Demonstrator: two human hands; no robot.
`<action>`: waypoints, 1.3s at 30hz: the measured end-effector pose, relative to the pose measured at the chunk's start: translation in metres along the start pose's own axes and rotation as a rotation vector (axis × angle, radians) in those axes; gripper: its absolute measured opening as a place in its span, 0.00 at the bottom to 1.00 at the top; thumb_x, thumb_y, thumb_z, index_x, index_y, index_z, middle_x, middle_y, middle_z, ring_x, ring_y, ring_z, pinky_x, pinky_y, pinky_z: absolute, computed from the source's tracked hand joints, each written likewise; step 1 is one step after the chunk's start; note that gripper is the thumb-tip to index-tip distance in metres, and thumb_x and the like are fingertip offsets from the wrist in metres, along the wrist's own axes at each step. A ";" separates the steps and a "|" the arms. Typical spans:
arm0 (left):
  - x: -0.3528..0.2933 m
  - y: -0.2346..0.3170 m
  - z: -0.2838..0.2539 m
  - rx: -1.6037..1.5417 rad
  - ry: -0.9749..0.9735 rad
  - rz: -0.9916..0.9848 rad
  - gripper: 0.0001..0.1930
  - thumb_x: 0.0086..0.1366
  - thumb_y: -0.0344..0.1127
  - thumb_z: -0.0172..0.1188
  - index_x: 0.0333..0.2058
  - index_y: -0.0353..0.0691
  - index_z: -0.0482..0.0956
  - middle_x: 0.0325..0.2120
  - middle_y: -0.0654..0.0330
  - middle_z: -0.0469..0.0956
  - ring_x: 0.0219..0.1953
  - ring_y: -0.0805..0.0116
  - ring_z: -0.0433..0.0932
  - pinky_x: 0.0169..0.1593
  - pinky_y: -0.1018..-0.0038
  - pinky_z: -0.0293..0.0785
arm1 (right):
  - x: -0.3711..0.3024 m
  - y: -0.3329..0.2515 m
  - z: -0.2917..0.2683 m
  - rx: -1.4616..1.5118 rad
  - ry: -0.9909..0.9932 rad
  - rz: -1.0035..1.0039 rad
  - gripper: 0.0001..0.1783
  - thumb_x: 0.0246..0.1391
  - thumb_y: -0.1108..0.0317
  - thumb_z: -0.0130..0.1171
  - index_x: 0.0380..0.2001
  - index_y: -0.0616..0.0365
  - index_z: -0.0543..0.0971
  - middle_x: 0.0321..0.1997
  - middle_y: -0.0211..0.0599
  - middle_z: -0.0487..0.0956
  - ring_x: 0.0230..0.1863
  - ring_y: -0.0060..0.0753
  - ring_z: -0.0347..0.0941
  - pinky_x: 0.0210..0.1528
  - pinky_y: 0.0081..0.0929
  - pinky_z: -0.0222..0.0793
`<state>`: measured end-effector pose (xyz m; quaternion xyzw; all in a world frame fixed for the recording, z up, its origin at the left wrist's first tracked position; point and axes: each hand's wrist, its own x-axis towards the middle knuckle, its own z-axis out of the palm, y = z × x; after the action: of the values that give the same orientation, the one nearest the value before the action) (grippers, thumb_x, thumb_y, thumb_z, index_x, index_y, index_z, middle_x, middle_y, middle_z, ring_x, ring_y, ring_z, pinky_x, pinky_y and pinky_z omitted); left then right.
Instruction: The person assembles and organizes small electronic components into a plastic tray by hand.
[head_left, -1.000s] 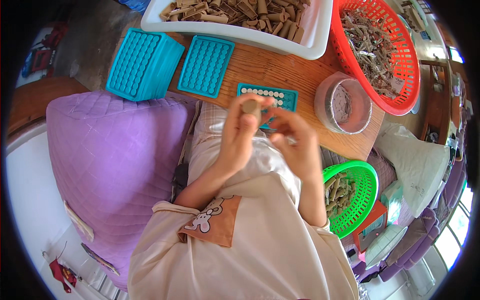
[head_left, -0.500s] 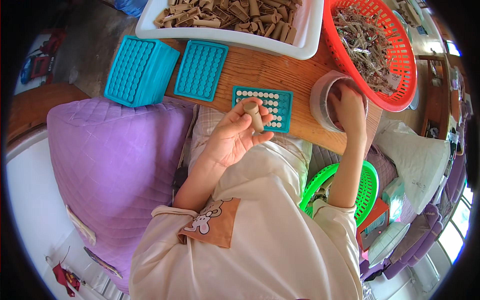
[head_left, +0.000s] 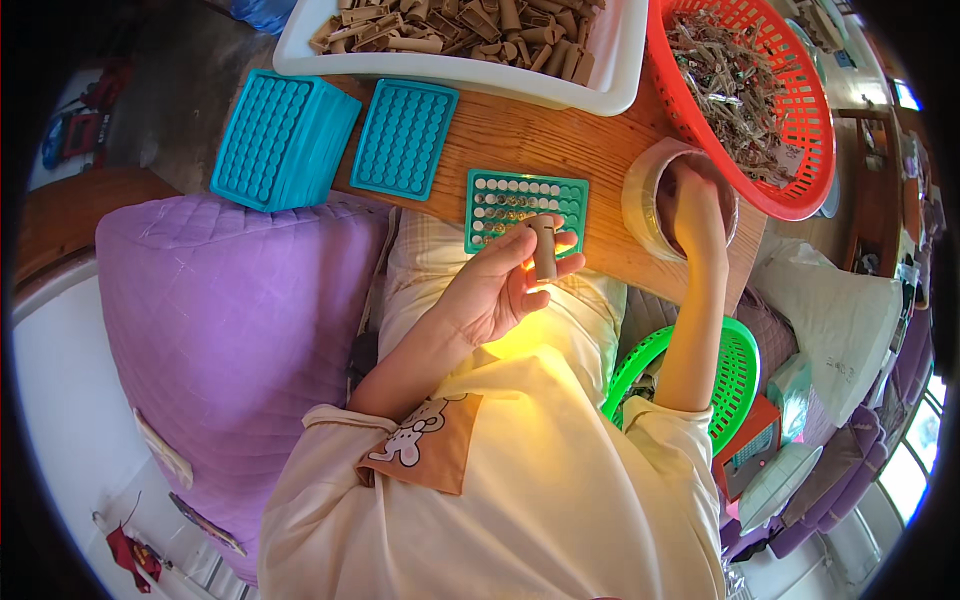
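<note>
A wood-grained desk stretches across the person's lap, its outline bent by the lens. Along its far side sits a white bin heaped with brown pieces, and at the far right a red basket full of tangled scraps leans out past the desk's side. A flat blue tray lies left of centre, near a tall stack of trays whose footing is hidden. At the near edge lies a teal tray with white discs in part of its cups.

The left hand keeps its grip clamped on a brown tube, held above the tray's near edge. The right hand reaches into a clear round tub near the desk's right side; its fingers are hidden, so I cannot tell whether that grip is apart or together.

Below the desk on the right, a green basket shows partly behind the right forearm. A quilted purple cushion fills the left, a white sack rests at right, and bright window panes stand beyond. Yellow light falls across the pale shirt
</note>
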<state>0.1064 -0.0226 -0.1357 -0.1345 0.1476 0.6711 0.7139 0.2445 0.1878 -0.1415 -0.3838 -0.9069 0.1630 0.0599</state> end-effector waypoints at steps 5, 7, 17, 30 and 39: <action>-0.001 0.001 -0.004 0.017 -0.033 0.006 0.16 0.58 0.37 0.50 0.45 0.39 0.63 0.40 0.57 0.69 0.43 0.62 0.70 0.28 0.79 0.78 | 0.003 0.002 -0.003 -0.045 -0.106 0.034 0.10 0.39 0.74 0.52 0.29 0.64 0.74 0.26 0.52 0.74 0.31 0.49 0.71 0.35 0.36 0.66; -0.003 0.002 -0.005 -0.037 -0.041 -0.020 0.16 0.59 0.37 0.49 0.44 0.39 0.63 0.39 0.57 0.69 0.42 0.63 0.71 0.28 0.79 0.78 | -0.002 -0.004 -0.017 0.189 -0.044 0.074 0.11 0.38 0.73 0.53 0.30 0.64 0.74 0.25 0.52 0.73 0.30 0.46 0.72 0.34 0.33 0.66; -0.007 0.004 0.005 -0.056 0.090 -0.014 0.19 0.57 0.39 0.51 0.44 0.37 0.64 0.40 0.54 0.69 0.43 0.61 0.71 0.26 0.87 0.76 | -0.031 -0.022 -0.040 0.833 0.143 0.226 0.05 0.46 0.77 0.50 0.29 0.63 0.73 0.25 0.29 0.73 0.27 0.16 0.67 0.26 0.13 0.65; -0.013 0.003 0.005 0.004 -0.024 -0.046 0.19 0.58 0.43 0.48 0.46 0.39 0.63 0.40 0.56 0.71 0.36 0.64 0.76 0.18 0.90 0.73 | -0.051 -0.110 -0.018 0.883 0.101 -0.102 0.06 0.41 0.82 0.52 0.25 0.63 0.75 0.25 0.34 0.72 0.28 0.25 0.70 0.28 0.17 0.65; -0.018 0.003 0.012 0.140 -0.066 -0.017 0.20 0.58 0.43 0.48 0.46 0.39 0.62 0.39 0.58 0.72 0.34 0.65 0.76 0.14 0.91 0.69 | -0.057 -0.113 -0.016 0.971 0.047 -0.138 0.07 0.42 0.85 0.51 0.28 0.67 0.72 0.30 0.41 0.76 0.31 0.27 0.74 0.32 0.19 0.70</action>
<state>0.1029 -0.0340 -0.1174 -0.0633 0.1694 0.6570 0.7319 0.2113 0.0772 -0.0864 -0.2541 -0.7478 0.5541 0.2631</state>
